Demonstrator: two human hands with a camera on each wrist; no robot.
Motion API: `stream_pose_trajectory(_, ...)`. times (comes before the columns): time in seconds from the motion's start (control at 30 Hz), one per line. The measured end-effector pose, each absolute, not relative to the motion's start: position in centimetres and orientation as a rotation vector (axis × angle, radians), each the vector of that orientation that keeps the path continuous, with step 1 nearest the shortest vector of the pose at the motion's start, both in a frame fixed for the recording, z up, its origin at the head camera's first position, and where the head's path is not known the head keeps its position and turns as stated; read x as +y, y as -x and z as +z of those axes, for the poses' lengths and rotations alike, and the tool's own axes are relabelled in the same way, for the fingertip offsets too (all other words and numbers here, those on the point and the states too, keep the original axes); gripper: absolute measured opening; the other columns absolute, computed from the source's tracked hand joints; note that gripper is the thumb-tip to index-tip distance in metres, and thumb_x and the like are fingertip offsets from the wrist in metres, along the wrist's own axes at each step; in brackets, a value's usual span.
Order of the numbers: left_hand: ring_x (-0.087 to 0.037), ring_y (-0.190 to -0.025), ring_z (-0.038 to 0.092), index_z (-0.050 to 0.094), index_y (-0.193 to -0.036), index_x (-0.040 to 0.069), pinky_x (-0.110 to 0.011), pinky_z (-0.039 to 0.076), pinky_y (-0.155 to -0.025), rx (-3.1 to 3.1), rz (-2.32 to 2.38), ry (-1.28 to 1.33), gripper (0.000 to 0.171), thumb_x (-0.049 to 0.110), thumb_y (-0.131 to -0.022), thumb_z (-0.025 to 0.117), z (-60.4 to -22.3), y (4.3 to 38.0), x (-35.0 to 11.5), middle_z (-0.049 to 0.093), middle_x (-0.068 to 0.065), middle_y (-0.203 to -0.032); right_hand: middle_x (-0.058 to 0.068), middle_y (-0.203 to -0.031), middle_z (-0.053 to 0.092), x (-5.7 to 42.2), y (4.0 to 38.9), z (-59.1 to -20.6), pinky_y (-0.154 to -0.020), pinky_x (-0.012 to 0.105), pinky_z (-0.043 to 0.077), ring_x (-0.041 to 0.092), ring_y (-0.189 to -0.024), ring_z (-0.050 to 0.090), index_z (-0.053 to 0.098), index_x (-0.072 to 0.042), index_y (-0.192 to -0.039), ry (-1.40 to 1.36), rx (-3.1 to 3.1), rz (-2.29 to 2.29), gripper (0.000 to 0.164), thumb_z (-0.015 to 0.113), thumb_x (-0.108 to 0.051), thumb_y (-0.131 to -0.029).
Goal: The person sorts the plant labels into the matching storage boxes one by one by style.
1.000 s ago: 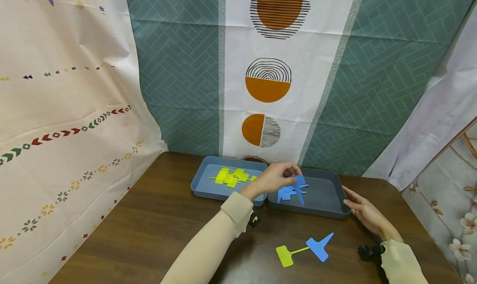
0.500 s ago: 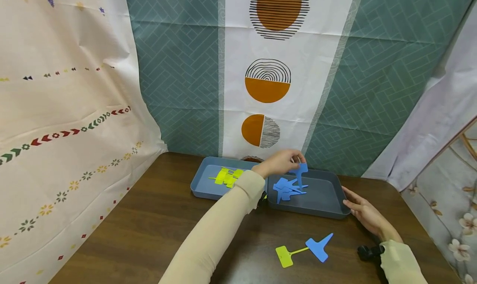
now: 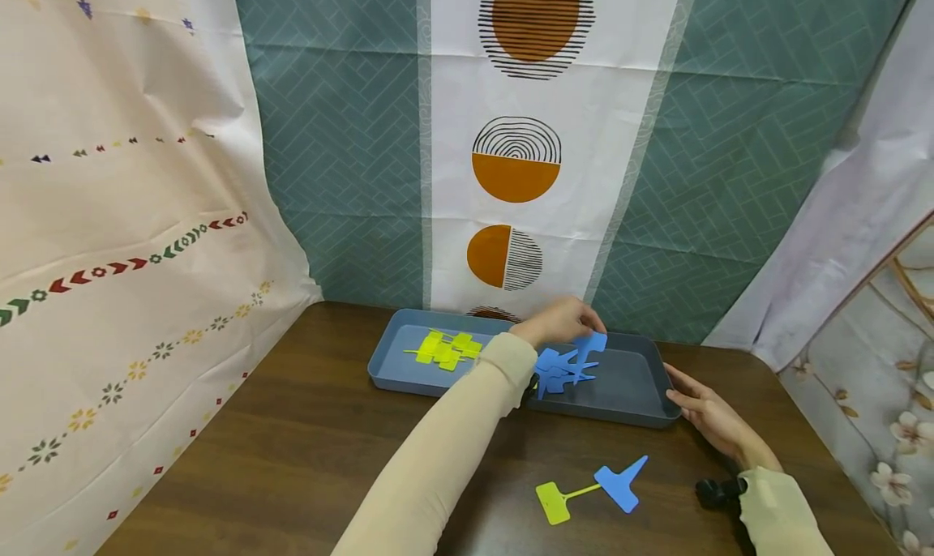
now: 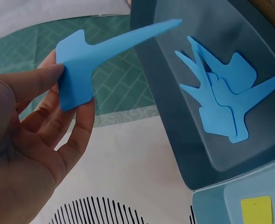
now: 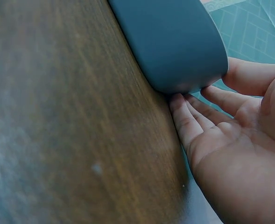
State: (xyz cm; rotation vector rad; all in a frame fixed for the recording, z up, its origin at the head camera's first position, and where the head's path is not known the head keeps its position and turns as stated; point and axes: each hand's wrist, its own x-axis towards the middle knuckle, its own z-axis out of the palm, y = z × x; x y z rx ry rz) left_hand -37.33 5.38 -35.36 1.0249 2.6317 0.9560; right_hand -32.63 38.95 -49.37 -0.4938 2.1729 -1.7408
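Observation:
My left hand [image 3: 565,321] pinches a blue T-type plant label [image 4: 76,70] by its wide head, thumb on one face and fingers behind. Its pointed stem hangs down over the dark grey tray [image 3: 627,414]. In that tray lies a loose pile of blue plant labels [image 4: 226,98]. My right hand [image 3: 711,418] holds the tray's right end; in the right wrist view its fingertips meet the foot of the wall and the thumb is at the rim. Nearer on the table, a yellow plant label [image 3: 552,503] touches a blue plant label [image 3: 619,489].
A lighter blue-grey tray [image 3: 401,382] abuts the dark one on the left, holding a pile of yellow plant labels [image 3: 441,349], partly behind my left sleeve. Patterned cloth hangs behind the brown wooden table [image 3: 328,426].
The left hand lifted the blue plant label from low over the pile, and has since shifted slightly right and lowered it a little. My right hand stays at the tray's end.

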Motion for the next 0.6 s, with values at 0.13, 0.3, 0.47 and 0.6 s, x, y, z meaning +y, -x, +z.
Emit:
stream_pose_trajectory(0.13,-0.013,-0.1,0.063,0.077,-0.121,0.011,-0.019,0.048,-0.077,2.64,0.946,-0.98,0.027,0.003,-0.106,0.057,-35.45,37.13,5.68,0.072,-0.005,-0.126,0.033,-0.167,-0.01,38.78,32.74,-49.47,-0.095,0.008,0.038,-0.022,-0.121,0.039,-0.003,0.001,-0.165,0.517,2.157,-1.755,0.072,0.043,-0.017,-0.113)
stream_pose_trajectory(0.3,-0.015,-0.107,0.063,0.075,-0.124,0.012,-0.021,0.05,-0.082,2.664,0.918,-0.956,0.028,0.002,-0.107,0.055,-35.04,36.86,5.82,0.07,-0.01,-0.128,0.034,-0.167,-0.011,38.75,32.86,-49.55,-0.096,0.009,0.038,-0.022,-0.122,0.039,-0.003,0.001,-0.164,0.537,2.151,-1.758,0.071,0.043,-0.016,-0.113)
stream_pose_trajectory(0.47,-0.015,-0.107,0.063,0.076,-0.122,0.015,-0.022,0.051,-0.085,2.673,0.892,-0.975,0.026,0.006,-0.107,0.057,-34.65,36.5,5.88,0.071,-0.005,-0.123,0.032,-0.168,-0.011,38.92,32.88,-49.54,-0.095,0.009,0.038,-0.021,-0.124,0.037,-0.003,0.0,-0.165,0.531,2.157,-1.749,0.071,0.043,-0.016,-0.113)
stream_pose_trajectory(0.6,-0.013,-0.105,0.063,0.076,-0.122,0.015,-0.022,0.051,-0.086,2.667,0.881,-0.989,0.025,0.007,-0.107,0.057,-34.65,36.34,5.84,0.071,-0.002,-0.121,0.032,-0.168,-0.011,39.0,32.73,-49.44,-0.095,0.008,0.038,-0.021,-0.124,0.038,-0.003,0.0,-0.165,0.521,2.16,-1.751,0.071,0.043,-0.017,-0.113)
